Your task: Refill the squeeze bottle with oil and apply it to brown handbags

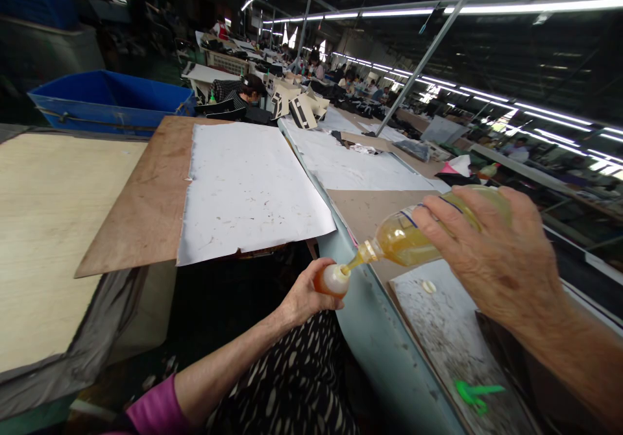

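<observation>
My right hand [491, 253] is wrapped round a large clear plastic bottle [403, 237] of yellow liquid, tipped down to the left. Its neck touches the mouth of a small round bottle [332, 280], orange at the base and pale on top. My left hand [304, 298] grips that small bottle from below, just off the edge of the light blue worktable [370, 331] and above my lap.
A white sheet [243, 188] lies on a brown board [146, 195] to the left. A blue bin [111, 100] stands behind it. A small white cap [429, 286] and a green object [474, 394] lie on the stained sheet. Other people work at far tables.
</observation>
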The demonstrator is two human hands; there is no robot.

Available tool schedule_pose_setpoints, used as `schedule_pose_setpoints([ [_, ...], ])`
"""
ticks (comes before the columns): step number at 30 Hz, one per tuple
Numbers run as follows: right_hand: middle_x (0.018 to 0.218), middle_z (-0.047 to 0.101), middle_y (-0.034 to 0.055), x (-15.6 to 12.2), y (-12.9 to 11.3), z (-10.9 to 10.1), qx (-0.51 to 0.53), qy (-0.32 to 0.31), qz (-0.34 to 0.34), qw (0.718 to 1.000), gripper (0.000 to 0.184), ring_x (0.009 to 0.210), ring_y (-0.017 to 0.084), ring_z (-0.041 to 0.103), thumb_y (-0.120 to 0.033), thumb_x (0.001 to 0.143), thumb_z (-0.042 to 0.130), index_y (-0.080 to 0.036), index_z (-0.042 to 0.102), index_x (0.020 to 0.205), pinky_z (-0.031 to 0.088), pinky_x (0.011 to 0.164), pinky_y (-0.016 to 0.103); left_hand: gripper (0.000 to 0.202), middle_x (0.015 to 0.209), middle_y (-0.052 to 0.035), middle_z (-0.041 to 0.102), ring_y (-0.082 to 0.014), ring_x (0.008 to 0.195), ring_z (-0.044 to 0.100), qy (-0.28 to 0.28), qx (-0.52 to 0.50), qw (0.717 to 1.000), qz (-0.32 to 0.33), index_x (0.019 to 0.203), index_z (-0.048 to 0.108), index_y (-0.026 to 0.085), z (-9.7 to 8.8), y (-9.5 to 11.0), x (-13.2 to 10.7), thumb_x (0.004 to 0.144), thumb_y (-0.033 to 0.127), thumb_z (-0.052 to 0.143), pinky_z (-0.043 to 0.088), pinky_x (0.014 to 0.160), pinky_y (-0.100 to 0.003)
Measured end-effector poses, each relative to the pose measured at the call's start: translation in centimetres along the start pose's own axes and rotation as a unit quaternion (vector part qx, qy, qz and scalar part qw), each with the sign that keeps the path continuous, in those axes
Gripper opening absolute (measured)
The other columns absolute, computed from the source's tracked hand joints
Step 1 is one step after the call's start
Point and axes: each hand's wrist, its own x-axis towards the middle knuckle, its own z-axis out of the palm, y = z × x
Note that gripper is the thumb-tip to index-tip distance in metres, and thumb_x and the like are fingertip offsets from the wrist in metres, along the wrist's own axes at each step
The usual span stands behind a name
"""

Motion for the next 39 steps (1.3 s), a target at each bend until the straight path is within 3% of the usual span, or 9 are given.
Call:
schedule_pose_setpoints([
  [39, 0.11, 0.064, 0.0116, -0.32, -0.18, 0.2, 0.002, 0.008, -0.008, 1.0, 0.026, 0.103, 0.038, 0.055, -0.004, 0.09, 0.044, -0.012, 0.059, 0.111, 0.044, 0.081, 0.064, 0.075, 0.097, -0.003, 0.054, -0.0163, 0.084, 0.052, -0.004, 0.003, 1.0, 0.012, 0.111, 0.051, 0.018, 0.14, -0.4, 0.22, 0.044, 0.01, 0.083, 0.044, 0.075, -0.031],
])
